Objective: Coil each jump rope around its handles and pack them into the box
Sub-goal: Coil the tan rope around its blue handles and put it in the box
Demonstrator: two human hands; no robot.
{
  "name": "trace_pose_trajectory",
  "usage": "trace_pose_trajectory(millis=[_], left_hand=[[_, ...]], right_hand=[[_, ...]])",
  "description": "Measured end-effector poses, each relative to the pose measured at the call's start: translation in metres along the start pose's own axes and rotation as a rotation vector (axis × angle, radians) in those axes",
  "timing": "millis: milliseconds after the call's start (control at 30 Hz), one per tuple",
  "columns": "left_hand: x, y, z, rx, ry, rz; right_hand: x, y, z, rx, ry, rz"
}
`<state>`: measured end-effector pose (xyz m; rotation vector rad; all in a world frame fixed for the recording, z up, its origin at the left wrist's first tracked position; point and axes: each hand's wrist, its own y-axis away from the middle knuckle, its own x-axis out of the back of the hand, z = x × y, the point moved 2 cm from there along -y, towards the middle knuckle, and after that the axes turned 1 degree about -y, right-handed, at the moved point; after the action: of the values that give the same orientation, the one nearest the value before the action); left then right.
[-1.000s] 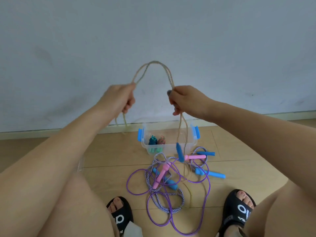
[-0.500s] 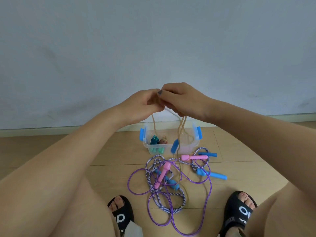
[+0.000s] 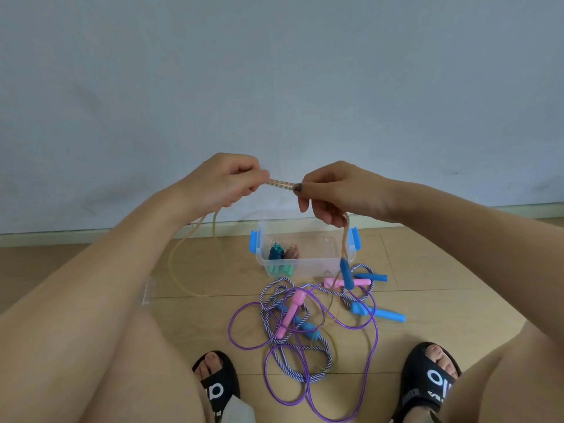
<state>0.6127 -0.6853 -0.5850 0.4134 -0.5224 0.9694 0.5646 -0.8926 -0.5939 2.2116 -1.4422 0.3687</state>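
My left hand [image 3: 224, 181] and my right hand [image 3: 331, 190] each pinch a tan jump rope [image 3: 280, 184], a short doubled stretch pulled taut between them at chest height. Its loop sags from my left hand to the floor. Its blue handle [image 3: 347, 273] dangles below my right hand, in front of the clear box [image 3: 308, 239] with blue latches. Inside the box lie two coiled ropes [image 3: 283, 253] with green handles. On the floor before the box a purple rope [image 3: 370, 340] with pink handles and a striped rope [image 3: 326, 358] with blue handles lie tangled.
A grey wall [image 3: 274, 87] and baseboard stand just behind the box. My feet in black slides [image 3: 218, 389] frame the rope pile on the wooden floor. A clear lid [image 3: 148, 290] lies left of the box, by my left knee.
My hands came together from a wide raised loop, then parted a little. A short doubled stretch now runs between them, and the loop hangs down at the left.
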Motion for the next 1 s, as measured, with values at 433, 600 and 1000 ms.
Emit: trace_pose_trajectory(millis=[433, 600, 1000], left_hand=[[0.006, 0.012, -0.01, 0.041, 0.021, -0.121], [0.008, 0.013, -0.015, 0.062, 0.097, -0.14], [0.048, 0.024, -0.084, 0.283, -0.279, -0.1]], right_hand=[[0.007, 0.003, 0.009, 0.007, -0.117, 0.0], [0.02, 0.003, 0.014, -0.021, -0.115, 0.032], [0.037, 0.012, 0.031, -0.102, 0.033, 0.095]])
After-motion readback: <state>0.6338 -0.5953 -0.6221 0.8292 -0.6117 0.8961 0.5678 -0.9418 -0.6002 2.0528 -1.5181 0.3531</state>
